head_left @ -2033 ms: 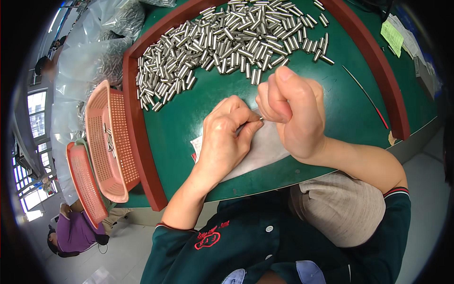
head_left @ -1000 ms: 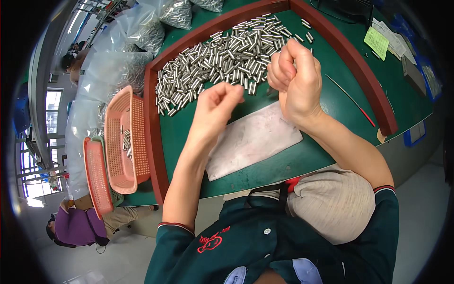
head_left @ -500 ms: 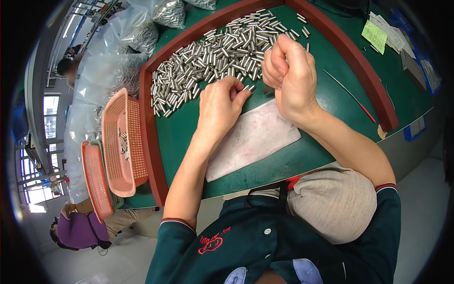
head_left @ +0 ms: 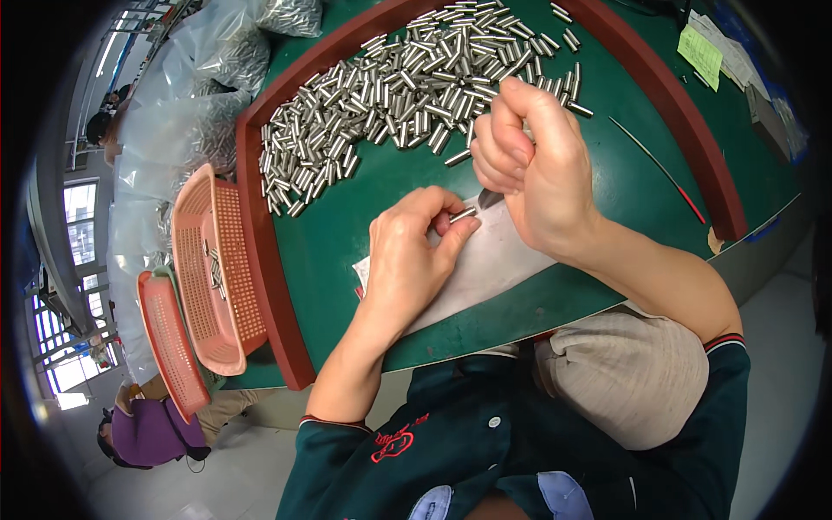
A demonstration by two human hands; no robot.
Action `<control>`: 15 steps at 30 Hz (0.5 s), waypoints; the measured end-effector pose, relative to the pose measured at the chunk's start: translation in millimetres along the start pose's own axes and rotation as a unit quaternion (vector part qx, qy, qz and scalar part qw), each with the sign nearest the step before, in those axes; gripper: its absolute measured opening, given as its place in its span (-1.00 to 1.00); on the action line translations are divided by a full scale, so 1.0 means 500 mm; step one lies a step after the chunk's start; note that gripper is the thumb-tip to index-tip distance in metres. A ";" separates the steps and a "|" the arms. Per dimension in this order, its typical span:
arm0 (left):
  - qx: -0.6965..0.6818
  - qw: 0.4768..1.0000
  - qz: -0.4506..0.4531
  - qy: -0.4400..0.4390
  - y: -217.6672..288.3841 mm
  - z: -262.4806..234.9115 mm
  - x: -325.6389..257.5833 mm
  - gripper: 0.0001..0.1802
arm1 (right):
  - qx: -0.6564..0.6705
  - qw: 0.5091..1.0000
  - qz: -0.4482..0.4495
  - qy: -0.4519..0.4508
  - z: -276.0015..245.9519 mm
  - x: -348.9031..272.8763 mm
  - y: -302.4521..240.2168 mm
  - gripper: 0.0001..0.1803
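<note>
Between the thumb and fingers of my left hand point(head_left: 407, 251) is a short metal pin point(head_left: 464, 214), held over a pale, smudged sheet point(head_left: 494, 264). My right hand point(head_left: 546, 165) is a fist around a tool whose dark flat tip point(head_left: 490, 198) sticks out below the fingers, close to the pin. Most of that tool is hidden in the palm, so I cannot make out its kind. Beyond both hands spreads a heap of shiny metal pins point(head_left: 373, 104), with one loose pin point(head_left: 459, 158) at its near side.
A dark red raised border point(head_left: 270, 269) edges the green table point(head_left: 325, 247). Left of it stand a peach basket point(head_left: 227, 347) with several pins and a pink basket point(head_left: 165, 347). Clear bags of pins point(head_left: 195, 130) lie farther left. A thin red-handled rod point(head_left: 667, 178) is at right.
My left hand has drawn back from the heap toward me with the pin, now over the sheet. The right hand, still a fist, shows its tool tip near the pin. The view has shifted slightly.
</note>
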State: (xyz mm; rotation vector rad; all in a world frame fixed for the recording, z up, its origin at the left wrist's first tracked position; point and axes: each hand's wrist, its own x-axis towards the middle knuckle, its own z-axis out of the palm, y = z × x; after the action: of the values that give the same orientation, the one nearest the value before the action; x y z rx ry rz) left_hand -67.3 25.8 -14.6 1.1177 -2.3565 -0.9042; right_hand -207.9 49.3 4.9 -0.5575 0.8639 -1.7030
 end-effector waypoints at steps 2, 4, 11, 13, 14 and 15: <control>0.007 1.000 0.009 -0.003 0.001 0.000 0.001 -0.85 | -0.006 1.000 0.015 -0.015 -0.003 0.001 0.006 -0.55; 0.013 1.000 0.015 -0.003 0.003 0.001 0.001 -0.85 | -0.010 1.000 0.017 -0.010 -0.007 0.002 0.006 -0.55; -0.004 1.000 0.012 -0.005 -0.010 0.003 -0.001 -0.88 | 0.007 0.999 0.032 -0.021 -0.005 0.003 0.011 -0.55; -0.008 1.000 0.012 -0.003 -0.011 0.004 -0.001 -0.89 | 0.007 0.999 0.030 -0.020 -0.005 0.003 0.011 -0.54; -0.012 1.000 0.015 0.001 -0.011 0.005 -0.001 -0.89 | 0.006 0.999 0.027 -0.024 -0.005 0.003 0.011 -0.54; -0.017 1.000 0.017 0.005 -0.011 0.006 -0.001 -0.89 | 0.004 0.999 0.023 -0.028 -0.005 0.002 0.011 -0.54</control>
State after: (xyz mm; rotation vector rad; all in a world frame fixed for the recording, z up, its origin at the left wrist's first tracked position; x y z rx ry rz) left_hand -65.6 24.4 -20.5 1.0639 -2.3363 -0.9200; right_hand -206.7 48.0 -1.0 -0.5715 0.8237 -1.6407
